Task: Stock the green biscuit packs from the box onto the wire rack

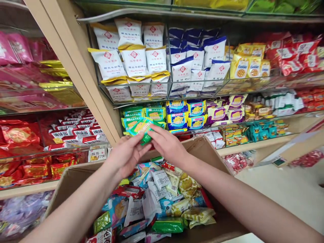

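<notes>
Both hands meet above a cardboard box [68, 184] and hold a green snack packet [144, 128] between them. My left hand [126, 152] grips its lower left side, fingers curled beneath. My right hand [168, 145] closes on its right end with the fingertips. Just behind the packet is a shelf bin of green biscuit packets [154, 114]. Inside the box lies a mixed heap of wrapped snacks, among them white packets [150, 202], a green packet [168, 225] and yellow packets [197, 214].
Above, clear bins hold white-and-yellow packets [134, 60] and white-and-blue packets [197, 71]. Blue-and-yellow packets [177, 119] and purple packets [217, 114] sit to the right. A wooden upright [73, 67] divides off the left shelves with red packets [20, 133]. Pale floor [286, 189] shows at right.
</notes>
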A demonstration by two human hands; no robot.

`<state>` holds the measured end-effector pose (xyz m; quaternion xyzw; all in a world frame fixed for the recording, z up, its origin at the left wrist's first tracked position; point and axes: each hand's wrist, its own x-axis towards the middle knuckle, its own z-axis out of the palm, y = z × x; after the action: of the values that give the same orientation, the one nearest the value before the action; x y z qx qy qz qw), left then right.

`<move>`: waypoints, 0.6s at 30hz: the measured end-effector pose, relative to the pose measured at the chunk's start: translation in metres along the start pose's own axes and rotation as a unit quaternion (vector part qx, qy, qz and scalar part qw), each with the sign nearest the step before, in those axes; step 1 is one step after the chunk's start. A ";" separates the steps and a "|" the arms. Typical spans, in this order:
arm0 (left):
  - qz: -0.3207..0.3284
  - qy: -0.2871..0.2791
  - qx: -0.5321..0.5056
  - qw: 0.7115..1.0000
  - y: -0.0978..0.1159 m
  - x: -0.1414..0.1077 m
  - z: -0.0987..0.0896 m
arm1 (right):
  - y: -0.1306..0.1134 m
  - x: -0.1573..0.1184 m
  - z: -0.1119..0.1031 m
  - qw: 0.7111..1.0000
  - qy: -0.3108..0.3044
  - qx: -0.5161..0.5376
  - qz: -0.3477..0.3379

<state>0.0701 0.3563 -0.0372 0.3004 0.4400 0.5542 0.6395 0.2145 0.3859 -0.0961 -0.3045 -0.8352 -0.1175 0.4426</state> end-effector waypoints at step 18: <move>0.147 0.168 -0.128 0.966 0.044 0.062 0.025 | 0.020 0.064 0.048 0.993 -0.051 0.009 0.106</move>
<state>0.0733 0.4280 -0.0022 0.1795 0.4174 0.7367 0.5008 0.1677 0.4500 -0.0735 -0.3924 -0.8209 -0.0465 0.4124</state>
